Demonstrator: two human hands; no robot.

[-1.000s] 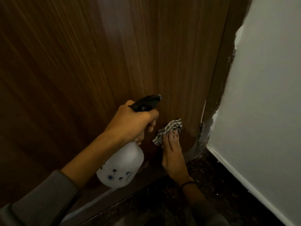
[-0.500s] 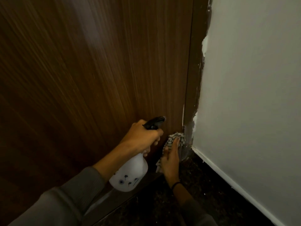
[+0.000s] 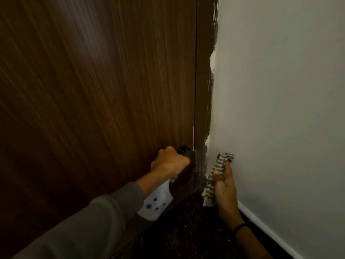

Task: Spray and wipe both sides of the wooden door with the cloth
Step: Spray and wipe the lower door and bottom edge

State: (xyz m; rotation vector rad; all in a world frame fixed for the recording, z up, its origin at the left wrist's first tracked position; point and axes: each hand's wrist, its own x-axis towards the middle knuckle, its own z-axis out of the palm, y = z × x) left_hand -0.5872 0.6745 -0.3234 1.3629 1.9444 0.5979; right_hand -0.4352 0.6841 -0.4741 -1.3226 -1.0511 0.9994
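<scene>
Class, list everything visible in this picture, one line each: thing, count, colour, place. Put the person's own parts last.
Wooden door with vertical grain: one, dark brown, left.
Painted wall: one, off-white, right.
Wooden door frame: one, dark brown, paint-smeared, between door and wall.
Skirting board: one, white, wall's foot.
Speckled floor: one, blackish, bottom centre.
Flower-printed plastic spray bottle: one, white, black trigger, low before door.
Striped cloth: one, grey-and-white, low, near frame's foot.
Wristband: one, black, right wrist.
Sleeve: one, grey, left arm.
Left hand: one, grips bottle.
Right hand: one, holds cloth.
</scene>
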